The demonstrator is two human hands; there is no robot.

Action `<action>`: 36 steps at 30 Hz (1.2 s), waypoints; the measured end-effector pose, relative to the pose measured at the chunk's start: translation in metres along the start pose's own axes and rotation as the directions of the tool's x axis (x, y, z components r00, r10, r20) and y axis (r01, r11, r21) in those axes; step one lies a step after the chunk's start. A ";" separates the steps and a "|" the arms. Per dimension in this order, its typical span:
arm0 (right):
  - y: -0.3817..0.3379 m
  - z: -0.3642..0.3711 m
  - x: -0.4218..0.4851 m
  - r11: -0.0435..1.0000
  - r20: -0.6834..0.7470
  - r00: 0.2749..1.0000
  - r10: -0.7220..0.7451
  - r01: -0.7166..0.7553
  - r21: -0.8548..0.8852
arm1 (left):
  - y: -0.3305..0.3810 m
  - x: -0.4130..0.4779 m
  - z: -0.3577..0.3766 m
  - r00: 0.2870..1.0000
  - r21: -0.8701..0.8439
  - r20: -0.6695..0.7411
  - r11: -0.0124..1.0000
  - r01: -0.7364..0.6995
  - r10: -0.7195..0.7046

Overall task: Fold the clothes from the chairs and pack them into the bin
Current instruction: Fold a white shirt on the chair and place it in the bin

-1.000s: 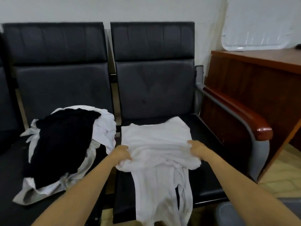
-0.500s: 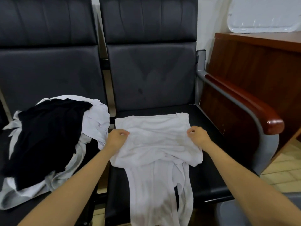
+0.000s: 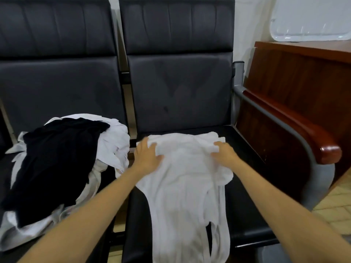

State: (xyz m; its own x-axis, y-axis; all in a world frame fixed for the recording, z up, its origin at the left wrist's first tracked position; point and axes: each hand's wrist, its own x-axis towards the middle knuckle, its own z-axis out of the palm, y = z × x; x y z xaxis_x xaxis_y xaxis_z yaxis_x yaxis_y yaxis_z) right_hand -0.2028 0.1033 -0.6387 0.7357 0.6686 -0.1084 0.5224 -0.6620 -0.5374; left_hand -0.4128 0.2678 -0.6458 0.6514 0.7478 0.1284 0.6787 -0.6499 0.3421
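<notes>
White shirt (image 3: 186,186) lies on the seat of the right chair (image 3: 245,196), top part folded over, lower part hanging over the front edge. Left hand (image 3: 147,156) & right hand (image 3: 225,154) press flat on the fold, fingers spread, pinching nothing. Risk, I think: the hanging part pulls down & the seat looks smooth, so the shirt can slide off when the hands lift. Pile of clothes (image 3: 62,158) lies just beside; an edge can catch. Bin: not clearly in view.

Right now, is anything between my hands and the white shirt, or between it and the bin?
Nothing visible. The left hand and right hand both rest directly on the white shirt spread on the chair. The bin is not clearly in view, so that path cannot be judged.
</notes>
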 end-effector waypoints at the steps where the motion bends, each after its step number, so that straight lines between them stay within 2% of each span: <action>1: 0.003 0.012 -0.009 0.996 -0.024 0.998 -0.053 0.051 -0.066 | -0.001 -0.013 0.010 0.999 0.020 -0.002 0.999 -0.046 0.046; 4: 0.005 0.040 -0.037 0.966 -0.101 0.974 -0.201 0.180 -0.184 | 0.001 -0.049 0.027 0.997 0.062 0.045 0.996 -0.062 0.059; 6: 0.007 0.051 -0.052 0.929 -0.091 0.961 -0.261 0.224 -0.294 | 0.002 -0.069 0.034 0.986 0.109 0.151 0.990 -0.092 0.075; 8: 0.012 0.059 -0.062 0.904 -0.008 0.969 -0.247 0.228 -0.362 | -0.003 -0.076 0.039 0.950 0.146 0.307 0.984 -0.106 0.057; 10: 0.017 0.056 -0.059 0.910 0.128 0.980 -0.150 0.187 -0.370 | -0.009 -0.069 0.040 0.906 0.150 0.424 0.985 -0.086 0.015; 12: 0.021 0.050 -0.045 0.934 0.227 0.972 -0.058 0.133 -0.331 | -0.012 -0.056 0.038 0.903 0.169 0.431 0.982 -0.082 0.001; 13: 0.021 0.046 -0.041 0.947 0.244 0.968 -0.056 0.129 -0.294 | -0.012 -0.051 0.037 0.918 0.234 0.397 0.965 -0.120 0.018; 14: 0.019 0.043 -0.038 0.960 0.197 0.976 -0.094 0.141 -0.241 | -0.011 -0.048 0.035 0.940 0.309 0.336 0.937 -0.164 0.054; 15: 0.018 0.041 -0.037 0.972 0.067 0.986 -0.151 0.160 -0.172 | -0.011 -0.047 0.035 0.966 0.332 0.239 0.926 -0.180 0.102; 16: 0.016 0.038 -0.039 0.982 -0.137 0.975 -0.174 0.162 -0.096 | -0.013 -0.049 0.036 0.985 0.285 0.100 0.945 -0.162 0.139; 17: 0.015 0.036 -0.043 0.993 -0.327 0.938 -0.115 0.111 -0.032 | -0.017 -0.051 0.038 0.991 0.188 -0.042 0.975 -0.119 0.129; 18: 0.018 0.034 -0.046 1.000 -0.431 0.902 -0.011 0.021 0.020 | -0.022 -0.055 0.038 0.991 0.072 -0.122 0.996 -0.052 0.061; 19: 0.022 0.031 -0.050 0.993 -0.431 0.895 0.120 -0.101 0.065 | -0.028 -0.057 0.037 0.990 -0.056 -0.136 0.998 0.037 -0.045; 20: 0.028 0.030 -0.053 0.971 -0.358 0.903 0.239 -0.225 0.082 | -0.035 -0.060 0.036 0.985 -0.146 -0.083 0.980 0.138 -0.151; 22: 0.038 0.032 -0.056 0.927 -0.206 0.905 0.373 -0.354 0.127 | -0.045 -0.064 0.033 0.954 -0.192 0.045 0.935 0.299 -0.296; 25: 0.044 0.034 -0.057 0.861 -0.189 0.889 0.417 -0.319 0.397 | -0.051 -0.066 0.029 0.948 -0.333 0.013 0.892 0.305 -0.319; 27: 0.044 0.033 -0.064 0.668 -0.150 0.868 0.472 -0.241 0.704 | -0.050 -0.069 0.031 0.954 -0.442 -0.001 0.856 0.269 -0.301; 28: 0.045 0.033 -0.067 0.557 -0.135 0.863 0.487 -0.188 0.809 | -0.048 -0.071 0.033 0.956 -0.473 0.006 0.842 0.260 -0.292; 29: 0.047 0.032 -0.071 0.506 -0.141 0.863 0.485 -0.146 0.850 | -0.046 -0.071 0.034 0.957 -0.503 0.010 0.825 0.256 -0.291; 32: 0.052 0.031 -0.076 0.545 -0.185 0.868 0.461 -0.112 0.831 | -0.040 -0.068 0.035 0.922 -0.654 0.005 0.696 0.296 -0.388; 34: 0.056 0.029 -0.075 0.572 -0.191 0.870 0.454 -0.120 0.812 | -0.037 -0.062 0.034 0.894 -0.734 0.064 0.586 0.343 -0.444; 36: 0.059 0.028 -0.074 0.666 -0.203 0.891 0.406 -0.137 0.734 | -0.035 -0.056 0.035 0.874 -0.783 0.113 0.500 0.371 -0.472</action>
State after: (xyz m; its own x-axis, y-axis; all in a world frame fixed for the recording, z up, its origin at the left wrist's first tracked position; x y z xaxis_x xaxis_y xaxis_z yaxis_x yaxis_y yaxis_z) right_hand -0.2382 0.0241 -0.6858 0.9551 0.2581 -0.1454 -0.0690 -0.2836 -0.9565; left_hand -0.4612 0.2441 -0.6977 0.2871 0.9454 -0.1542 0.3150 0.0589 0.9473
